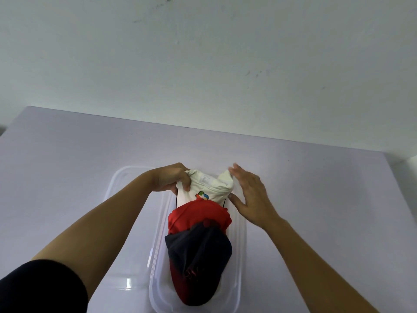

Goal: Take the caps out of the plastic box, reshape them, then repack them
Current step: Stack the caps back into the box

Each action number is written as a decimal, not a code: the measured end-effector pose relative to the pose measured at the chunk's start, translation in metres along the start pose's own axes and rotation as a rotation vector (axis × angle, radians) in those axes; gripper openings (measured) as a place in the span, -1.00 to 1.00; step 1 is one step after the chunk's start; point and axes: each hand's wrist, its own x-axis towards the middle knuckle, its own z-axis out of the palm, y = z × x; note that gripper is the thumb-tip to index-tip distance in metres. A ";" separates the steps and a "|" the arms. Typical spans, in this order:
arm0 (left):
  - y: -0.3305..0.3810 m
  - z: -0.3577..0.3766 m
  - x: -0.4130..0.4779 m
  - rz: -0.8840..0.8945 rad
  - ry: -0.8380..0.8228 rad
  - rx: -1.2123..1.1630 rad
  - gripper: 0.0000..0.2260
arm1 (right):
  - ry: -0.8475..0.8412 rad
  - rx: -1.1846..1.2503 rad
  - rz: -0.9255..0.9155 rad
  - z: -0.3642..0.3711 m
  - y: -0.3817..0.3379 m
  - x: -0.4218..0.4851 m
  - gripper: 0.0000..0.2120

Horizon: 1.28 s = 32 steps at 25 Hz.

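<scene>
A clear plastic box (239,263) sits on the table in front of me and holds three caps in a row. Nearest me lies a dark navy cap with a red brim (198,256). Behind it is a red cap (198,215), and at the far end a white cap with a small coloured logo (207,187). My left hand (171,179) pinches the white cap's left edge. On the cap's right side, my right hand (248,195) rests with fingers spread, touching the fabric and the box's far right edge.
The box's clear lid (126,222) lies flat on the table to the left of the box, partly under my left forearm. The pale table (67,166) ends at a white wall (203,64) just behind the box.
</scene>
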 end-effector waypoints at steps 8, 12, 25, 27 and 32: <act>0.001 0.000 0.002 0.125 0.084 0.609 -0.81 | -0.359 -0.372 -0.091 0.002 0.014 0.023 -0.77; -0.007 -0.007 0.000 0.246 0.158 0.776 -0.79 | -0.395 -0.330 -0.093 0.003 0.015 0.036 -0.73; -0.014 0.003 0.013 0.206 0.268 0.953 -0.73 | -0.507 -0.337 -0.008 -0.006 0.001 0.051 -0.66; -0.011 0.006 0.013 0.225 0.325 1.030 -0.75 | -0.486 -0.219 0.003 -0.009 0.003 0.050 -0.65; -0.008 0.011 0.018 0.173 0.287 1.006 -0.78 | -0.637 -0.391 -0.012 0.000 0.001 0.057 -0.75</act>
